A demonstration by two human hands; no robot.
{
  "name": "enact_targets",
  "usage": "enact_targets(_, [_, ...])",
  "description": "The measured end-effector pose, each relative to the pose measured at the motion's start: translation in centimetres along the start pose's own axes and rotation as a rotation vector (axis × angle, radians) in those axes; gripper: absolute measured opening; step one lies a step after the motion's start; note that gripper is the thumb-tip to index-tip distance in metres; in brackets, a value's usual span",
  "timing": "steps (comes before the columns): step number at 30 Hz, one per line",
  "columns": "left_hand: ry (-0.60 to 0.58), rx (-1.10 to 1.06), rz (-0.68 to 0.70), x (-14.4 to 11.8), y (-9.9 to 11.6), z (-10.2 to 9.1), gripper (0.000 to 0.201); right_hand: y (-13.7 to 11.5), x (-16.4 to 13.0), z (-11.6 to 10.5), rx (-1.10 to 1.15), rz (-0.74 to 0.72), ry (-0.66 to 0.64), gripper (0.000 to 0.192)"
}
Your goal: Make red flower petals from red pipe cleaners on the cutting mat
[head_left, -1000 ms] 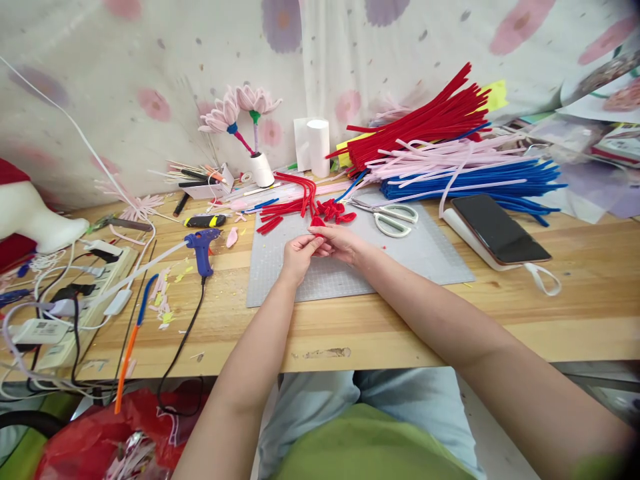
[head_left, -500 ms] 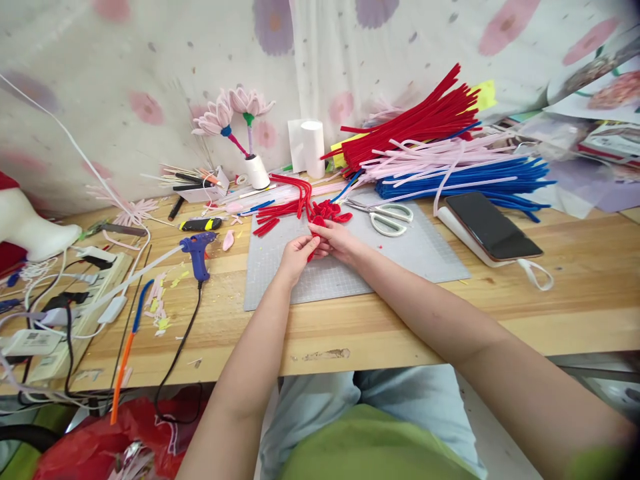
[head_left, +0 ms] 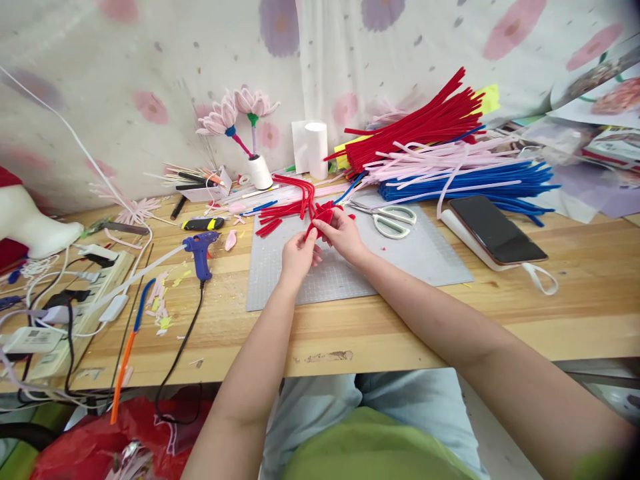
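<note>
Over the grey cutting mat (head_left: pixel 400 263), my left hand (head_left: pixel 299 257) pinches a short piece of red pipe cleaner (head_left: pixel 311 233) between thumb and fingers. My right hand (head_left: pixel 341 235) is closed on the same red piece from the other side, so the fingertips nearly meet. Its exact shape is partly covered by the fingers. Just behind the hands lie more red bent pieces, partly hidden. Cut red pipe cleaners (head_left: pixel 280 212) rest at the mat's far left edge. Scissors (head_left: pixel 393 220) with pale green-white handles lie right of my right hand.
A blue glue gun (head_left: pixel 201 253) and a utility knife (head_left: pixel 203 224) lie on the left, near a cable-filled power strip (head_left: pixel 117 270). Pink flowers stand in a white spool (head_left: pixel 260 172). Red, pink and blue pipe cleaner bundles (head_left: pixel 465 180) and a phone (head_left: pixel 497 229) are on the right.
Both hands have turned slightly, and the red piece between them now sits higher, at the fingertips. The whole view has shifted slightly.
</note>
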State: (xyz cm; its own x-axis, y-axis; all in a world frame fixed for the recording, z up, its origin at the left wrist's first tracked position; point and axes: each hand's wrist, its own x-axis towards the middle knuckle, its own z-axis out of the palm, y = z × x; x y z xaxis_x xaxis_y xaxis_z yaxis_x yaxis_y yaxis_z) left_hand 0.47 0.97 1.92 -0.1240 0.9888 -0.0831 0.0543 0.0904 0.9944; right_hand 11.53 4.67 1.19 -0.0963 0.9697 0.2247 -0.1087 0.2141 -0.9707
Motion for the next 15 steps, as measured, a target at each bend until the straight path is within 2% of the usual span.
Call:
enact_targets(2, [-0.011, -0.062, -0.015, -0.1, 0.1, 0.1, 0.031, -0.1, -0.2, 0.0, -0.035, -0.005, -0.059, 0.031])
enact_targets(5, [0.041, -0.186, -0.03, -0.2, 0.2, 0.2, 0.024, 0.2, -0.1, -0.3, -0.084, -0.032, -0.111, 0.029])
enact_targets(11, [0.065, -0.392, -0.138, -0.3, 0.2, 0.6, 0.017, 1.2, 0.1, -0.7, -0.371, -0.196, -0.001, 0.019])
enact_targets(15, [0.034, -0.514, -0.2, -0.2, 0.2, 0.7, 0.013, 0.9, -0.1, -0.7, -0.467, -0.233, 0.001, 0.016])
